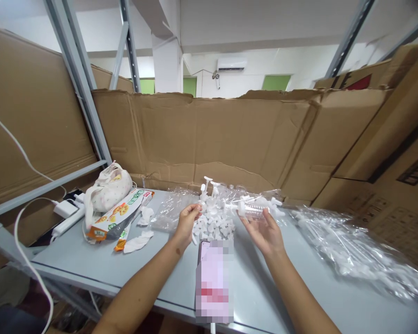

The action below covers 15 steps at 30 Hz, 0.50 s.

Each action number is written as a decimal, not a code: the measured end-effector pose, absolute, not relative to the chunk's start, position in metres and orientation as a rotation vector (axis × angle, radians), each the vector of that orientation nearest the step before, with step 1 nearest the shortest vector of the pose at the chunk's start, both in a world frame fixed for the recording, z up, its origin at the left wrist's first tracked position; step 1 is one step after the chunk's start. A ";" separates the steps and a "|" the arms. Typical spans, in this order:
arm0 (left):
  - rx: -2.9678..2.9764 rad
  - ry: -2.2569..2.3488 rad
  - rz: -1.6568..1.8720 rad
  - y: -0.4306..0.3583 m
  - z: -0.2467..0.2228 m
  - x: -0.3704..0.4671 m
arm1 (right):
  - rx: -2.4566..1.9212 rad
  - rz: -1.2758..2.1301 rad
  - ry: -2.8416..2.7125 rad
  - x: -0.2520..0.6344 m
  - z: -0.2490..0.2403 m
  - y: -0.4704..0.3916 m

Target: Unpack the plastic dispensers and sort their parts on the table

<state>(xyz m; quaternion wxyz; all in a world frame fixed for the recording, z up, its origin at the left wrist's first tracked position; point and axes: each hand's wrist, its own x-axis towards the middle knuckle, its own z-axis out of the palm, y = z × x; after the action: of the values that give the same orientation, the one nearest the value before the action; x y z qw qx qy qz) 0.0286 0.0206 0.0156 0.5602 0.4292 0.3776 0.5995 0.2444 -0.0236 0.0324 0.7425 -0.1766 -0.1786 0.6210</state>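
Note:
My right hand (264, 232) holds a clear ribbed plastic tube with white end pieces (253, 210), lying sideways across the fingers with the palm turned up. My left hand (189, 223) is closed in a pinch at the left edge of a pile of small white plastic parts (214, 225); whatever is between its fingertips is too small to make out. Behind the pile, a few white T-shaped pieces (208, 180) stick up. Clear plastic bags (172, 209) lie around the back of the pile, partly behind both hands.
A phone (214, 278) with a cable lies at the table's front edge. To the left are a printed box (120, 215), a white cloth bag (107, 188), crumpled tissue (138, 242) and a power strip (68, 223). Bagged clear tubes (355, 250) lie at right. Cardboard (223, 139) walls the back.

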 end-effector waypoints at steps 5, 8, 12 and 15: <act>1.557 1.020 1.640 0.010 0.023 0.029 | -0.423 1.360 -0.420 0.242 0.032 -0.024; 2.052 1.178 1.663 -0.001 0.031 0.028 | -0.436 1.383 -0.473 0.237 0.032 -0.025; 2.318 1.305 1.545 -0.005 0.031 0.028 | -0.451 1.435 -0.530 0.228 0.031 -0.027; 2.155 1.270 1.534 0.004 0.027 0.026 | -0.454 1.438 -0.551 0.226 0.031 -0.028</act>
<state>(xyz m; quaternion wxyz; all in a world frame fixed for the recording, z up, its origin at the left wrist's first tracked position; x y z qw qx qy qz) 0.0255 0.0037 0.0272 0.1034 0.7306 0.4304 0.5199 0.2256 -0.0279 0.0310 0.6946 -0.2033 -0.2467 0.6444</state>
